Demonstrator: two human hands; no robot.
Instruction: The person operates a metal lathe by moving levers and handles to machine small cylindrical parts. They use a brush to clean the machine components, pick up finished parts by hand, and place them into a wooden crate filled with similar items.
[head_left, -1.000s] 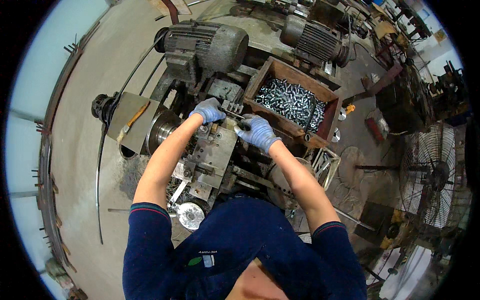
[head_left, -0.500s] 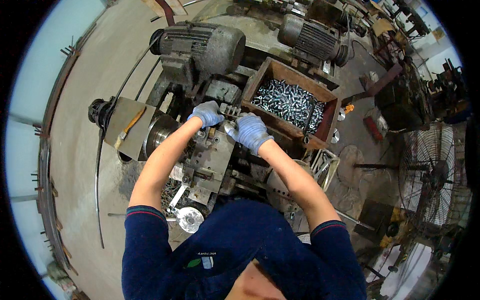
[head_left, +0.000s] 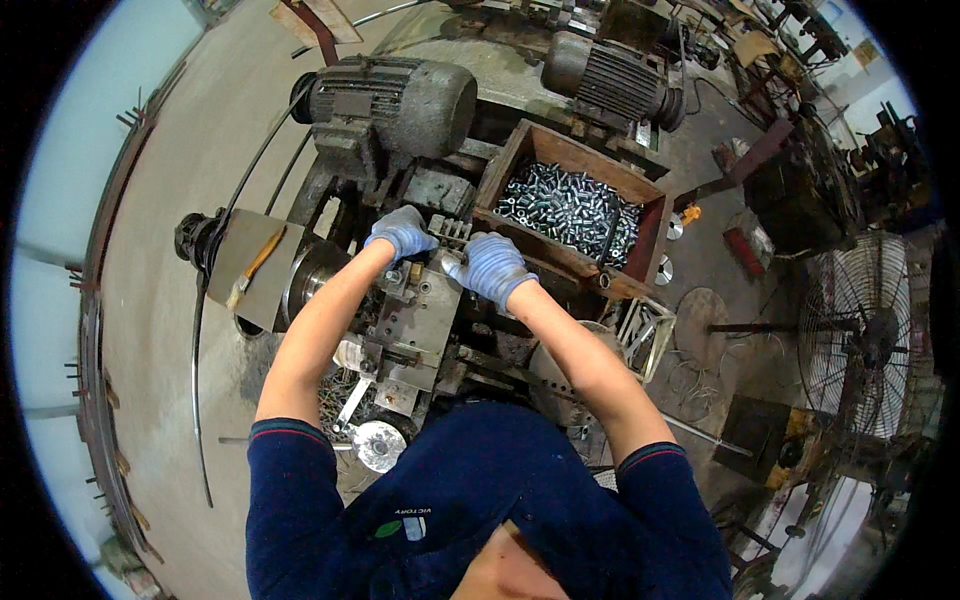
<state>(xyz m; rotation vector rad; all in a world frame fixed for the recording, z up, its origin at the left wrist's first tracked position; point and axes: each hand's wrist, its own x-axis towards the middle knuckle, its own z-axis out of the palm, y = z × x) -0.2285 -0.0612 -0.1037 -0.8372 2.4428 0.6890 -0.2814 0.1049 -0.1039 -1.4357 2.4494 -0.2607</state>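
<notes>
Both my hands wear blue-grey knitted gloves and work at a lathe-like metal machine. My left hand (head_left: 402,234) is at the left end of a slotted metal block (head_left: 449,232), its fingers closed and pointing at the block. My right hand (head_left: 488,268) is just right of the block, fingers curled and thumb stretched toward the left hand. Whatever small thing lies between the fingertips is too small to make out. Below the hands is the flat steel slide (head_left: 415,325) with bolts and clamps. Left of it is the round chuck (head_left: 318,272).
A wooden box (head_left: 570,262) full of small shiny metal sleeves stands behind my right hand. A large motor (head_left: 420,105) sits behind my left hand. A brush (head_left: 255,268) lies on the headstock cover (head_left: 232,262). A handwheel (head_left: 380,446) is near my body; a caged fan (head_left: 860,340) stands right.
The whole view has shifted slightly, the machine now sitting a little lower and to the left. Both hands stay by the slotted block with almost the same grip.
</notes>
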